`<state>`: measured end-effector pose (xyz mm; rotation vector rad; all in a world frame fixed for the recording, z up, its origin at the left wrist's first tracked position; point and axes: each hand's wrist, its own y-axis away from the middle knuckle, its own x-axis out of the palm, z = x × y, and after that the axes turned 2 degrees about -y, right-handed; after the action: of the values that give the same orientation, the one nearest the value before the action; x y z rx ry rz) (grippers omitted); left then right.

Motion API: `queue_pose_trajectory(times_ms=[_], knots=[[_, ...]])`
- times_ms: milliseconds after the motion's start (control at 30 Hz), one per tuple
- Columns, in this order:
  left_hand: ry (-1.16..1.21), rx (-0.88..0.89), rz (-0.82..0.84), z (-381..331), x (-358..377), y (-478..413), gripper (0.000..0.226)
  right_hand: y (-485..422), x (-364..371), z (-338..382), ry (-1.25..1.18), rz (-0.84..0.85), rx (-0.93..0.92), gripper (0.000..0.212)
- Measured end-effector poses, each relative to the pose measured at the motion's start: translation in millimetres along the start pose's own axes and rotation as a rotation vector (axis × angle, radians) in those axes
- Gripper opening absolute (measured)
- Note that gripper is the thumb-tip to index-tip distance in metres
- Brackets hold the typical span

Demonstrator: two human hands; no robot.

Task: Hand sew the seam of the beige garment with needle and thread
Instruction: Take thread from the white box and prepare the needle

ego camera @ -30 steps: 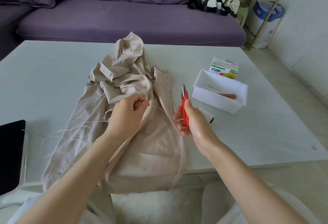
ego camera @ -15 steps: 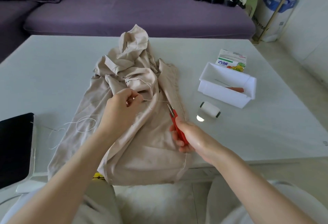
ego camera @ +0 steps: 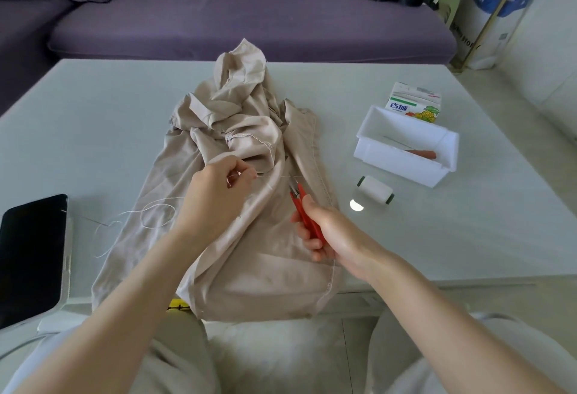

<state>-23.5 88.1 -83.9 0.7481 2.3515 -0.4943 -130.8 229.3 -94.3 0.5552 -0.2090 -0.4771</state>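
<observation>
The beige garment (ego camera: 249, 237) lies crumpled across the middle of the white table (ego camera: 93, 131), its hem hanging over the near edge. My left hand (ego camera: 215, 196) pinches a white thread (ego camera: 274, 177) pulled taut to the right over the cloth. More of that thread lies in loose loops (ego camera: 156, 215) to the left. My right hand (ego camera: 324, 234) grips red thread snips (ego camera: 301, 206), whose metal tips sit right at the taut thread. The needle is too small to make out.
A white thread spool (ego camera: 376, 190) lies right of the garment. Behind it stands a white tray (ego camera: 406, 156) holding a red-handled tool, then a small juice carton (ego camera: 413, 103). A dark tablet (ego camera: 31, 253) sits at the left edge. A purple sofa (ego camera: 249, 18) runs behind the table.
My right hand brought the red snips from upright beside the tray down and left to the taut thread. The spool it hid is now in view. My left hand stayed pinching the thread.
</observation>
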Motion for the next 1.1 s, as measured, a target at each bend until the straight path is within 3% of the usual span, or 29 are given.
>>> queue_pose_trajectory(times_ms=[800, 1033, 1100], knots=[[-0.023, 0.02, 0.058, 1.5, 1.8, 0.4, 0.028, -7.3, -0.5, -0.3, 0.087, -0.033, -0.081, 0.035], [-0.005, 0.026, 0.037, -0.1, 2.9, -0.6, 0.02, 4.9, -21.5, 7.3, 0.088, -0.104, -0.065, 0.04], [-0.007, 0.031, 0.031, -1.3, 3.9, -1.2, 0.016, 5.1, -31.9, 7.4, 0.223, -0.235, -0.153, 0.042]])
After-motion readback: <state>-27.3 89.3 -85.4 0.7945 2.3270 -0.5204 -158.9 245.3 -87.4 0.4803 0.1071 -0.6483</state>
